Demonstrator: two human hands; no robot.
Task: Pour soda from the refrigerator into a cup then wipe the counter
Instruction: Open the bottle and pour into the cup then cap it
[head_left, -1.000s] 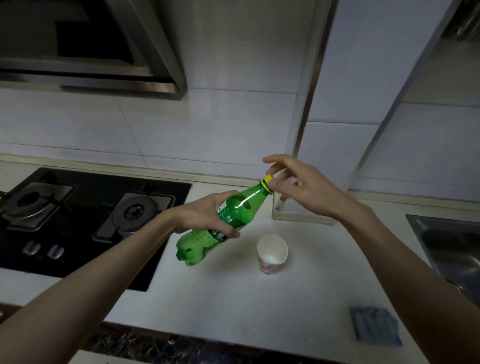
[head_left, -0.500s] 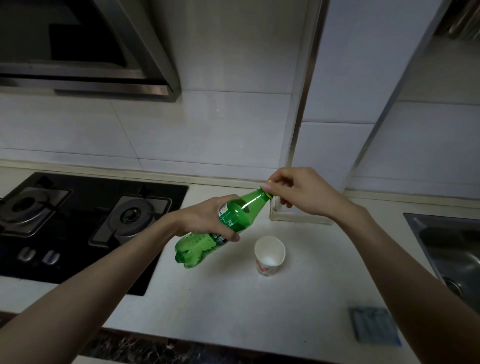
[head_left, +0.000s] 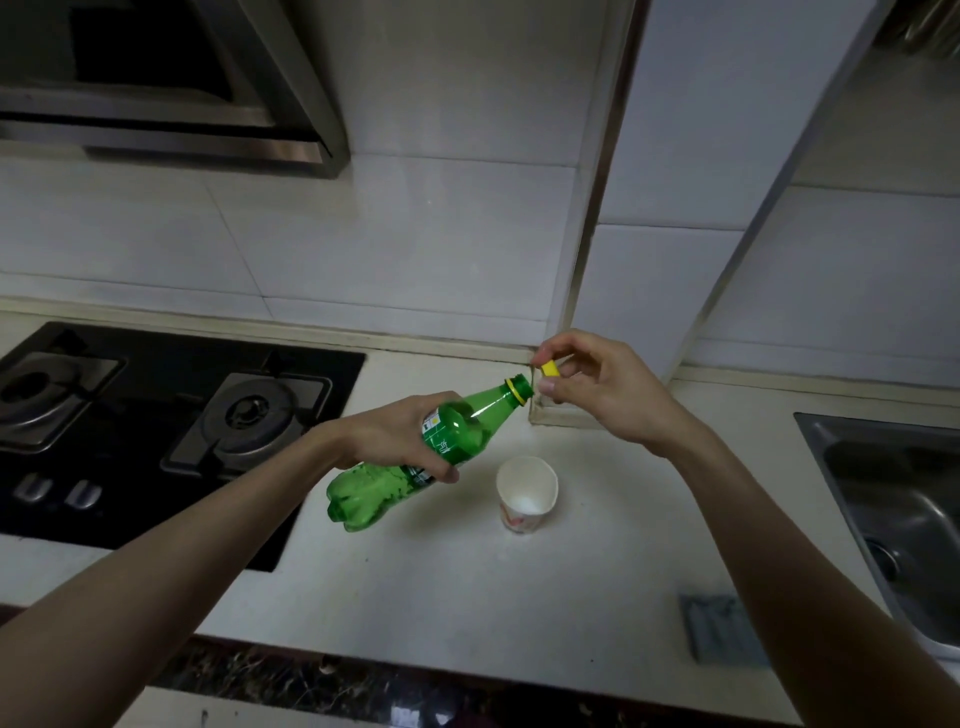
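1. Far left of the frame: a black gas hob (head_left: 156, 431) set into the counter (head_left: 467, 587), well apart from the work.
2. Left of centre: the left hand (head_left: 389, 434) curls its fingers round the middle of the green soda bottle (head_left: 470, 423). It holds the bottle in the air, neck tilted up to the right, probably so nothing spills from the uncapped mouth.
3. Centre: the white paper cup (head_left: 525, 493) stands upright on the counter, below the bottle's neck. It looks empty and well placed for the pour.
4. Right of centre: the right hand (head_left: 602, 389) pinches the yellow cap (head_left: 549, 369) between thumb and fingertips, just beside the mouth but off it.
5. Lower right: a grey-blue cloth (head_left: 719, 626) lies near the sink (head_left: 893, 509), handy for wiping.
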